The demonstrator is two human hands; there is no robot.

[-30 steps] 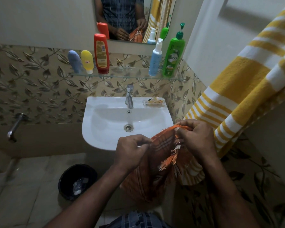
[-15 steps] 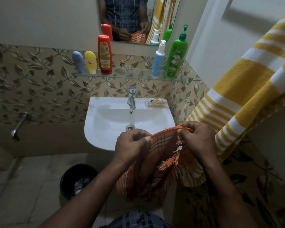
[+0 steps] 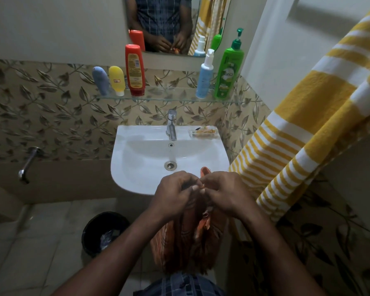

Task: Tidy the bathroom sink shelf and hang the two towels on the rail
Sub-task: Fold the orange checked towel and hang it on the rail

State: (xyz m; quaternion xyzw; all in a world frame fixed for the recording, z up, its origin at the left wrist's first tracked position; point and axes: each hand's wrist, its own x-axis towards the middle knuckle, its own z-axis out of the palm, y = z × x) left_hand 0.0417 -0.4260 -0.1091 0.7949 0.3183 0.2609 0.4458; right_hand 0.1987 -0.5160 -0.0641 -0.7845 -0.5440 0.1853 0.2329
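At lower centre, in front of the sink (image 3: 137, 167), the left hand (image 3: 173, 195) and right hand (image 3: 226, 193) meet. Their curled fingers (image 3: 193, 188) pinch the top edge of an orange checked towel (image 3: 186, 242), likely matching its corners to fold it for hanging, and the rest hangs below. A yellow striped towel (image 3: 308, 129) drapes at right; five bottles (image 3: 134, 69) stand on the glass shelf (image 3: 169, 99), and the black bin (image 3: 104, 231) at lower left holds crumpled litter.

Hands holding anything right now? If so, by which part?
Yes. The left hand and right hand both pinch the orange checked towel at its gathered top edge, close together; the rest hangs below them.
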